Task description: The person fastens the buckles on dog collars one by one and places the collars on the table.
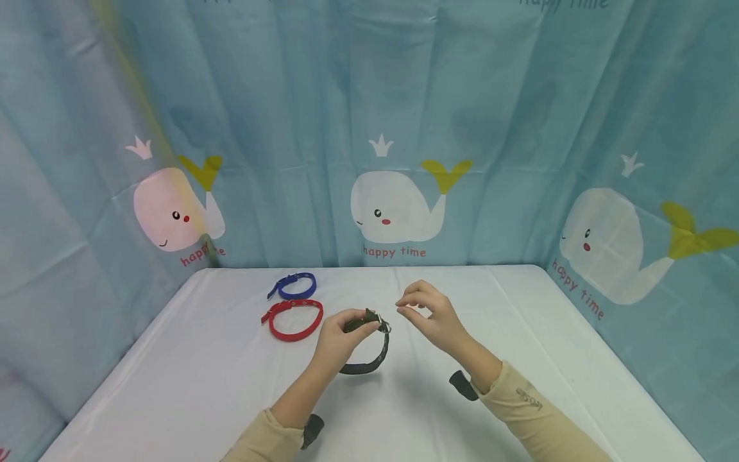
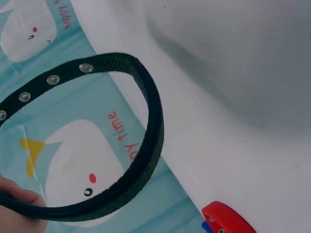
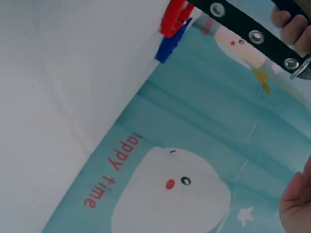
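Observation:
My left hand (image 1: 335, 338) grips a dark collar (image 1: 360, 368) between thumb and fingers, near its buckle end. The band curves down in a closed loop above the table, with a metal ring (image 1: 386, 328) by the buckle. Metal eyelets (image 2: 53, 80) line one stretch of the band in the left wrist view. To the right of the collar, my right hand (image 1: 435, 319) is raised, thumb and forefinger a little apart with nothing between them. In the right wrist view, the eyelet strap (image 3: 256, 37) crosses the top right, beside the left hand's fingers (image 3: 294, 30).
A red collar (image 1: 293, 337) lies looped on the white table (image 1: 190, 385), left of the hands. Behind it lies a blue collar (image 1: 298, 296). A blue curtain (image 1: 288, 212) printed with whales surrounds the table's back and sides. Small dark devices (image 1: 463, 385) hang at both wrists.

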`<state>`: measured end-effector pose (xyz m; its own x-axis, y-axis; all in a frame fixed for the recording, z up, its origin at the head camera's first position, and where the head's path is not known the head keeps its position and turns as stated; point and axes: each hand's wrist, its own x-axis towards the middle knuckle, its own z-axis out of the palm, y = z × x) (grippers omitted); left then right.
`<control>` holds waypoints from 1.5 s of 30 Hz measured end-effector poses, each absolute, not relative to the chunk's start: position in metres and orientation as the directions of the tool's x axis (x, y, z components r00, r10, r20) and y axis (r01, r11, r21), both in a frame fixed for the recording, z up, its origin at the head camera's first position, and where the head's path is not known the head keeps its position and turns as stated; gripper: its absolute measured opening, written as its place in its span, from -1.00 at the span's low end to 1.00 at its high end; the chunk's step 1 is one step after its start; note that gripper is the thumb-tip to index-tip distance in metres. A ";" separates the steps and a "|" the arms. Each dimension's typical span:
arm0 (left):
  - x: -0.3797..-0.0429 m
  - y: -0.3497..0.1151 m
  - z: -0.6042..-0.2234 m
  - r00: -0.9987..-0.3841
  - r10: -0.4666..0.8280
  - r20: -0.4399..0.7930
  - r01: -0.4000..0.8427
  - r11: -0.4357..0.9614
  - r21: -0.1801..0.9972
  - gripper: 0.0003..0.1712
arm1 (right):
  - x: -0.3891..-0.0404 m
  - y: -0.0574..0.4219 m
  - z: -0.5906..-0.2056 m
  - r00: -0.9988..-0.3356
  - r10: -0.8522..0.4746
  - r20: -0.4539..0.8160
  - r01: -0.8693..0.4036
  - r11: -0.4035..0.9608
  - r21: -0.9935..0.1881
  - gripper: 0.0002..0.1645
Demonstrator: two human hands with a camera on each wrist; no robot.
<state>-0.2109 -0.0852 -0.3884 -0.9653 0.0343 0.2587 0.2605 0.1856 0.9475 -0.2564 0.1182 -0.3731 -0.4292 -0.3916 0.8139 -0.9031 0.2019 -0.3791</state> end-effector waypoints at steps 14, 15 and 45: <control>-0.211 -0.077 -0.391 -0.950 0.094 0.297 0.311 0.243 0.919 -0.67 | -0.248 0.104 -0.362 -0.540 -0.532 0.652 -0.840 0.293 -0.457 -0.80; -0.211 -0.077 -0.391 -0.950 0.098 0.296 0.311 0.246 0.918 -0.67 | -0.248 0.104 -0.362 -0.546 -0.534 0.646 -0.836 0.292 -0.465 -0.81; -0.207 -0.069 -0.392 -0.971 0.156 0.180 0.228 0.393 0.891 -0.75 | -0.242 0.112 -0.344 -0.723 -0.530 0.443 -0.605 0.177 -0.776 -0.80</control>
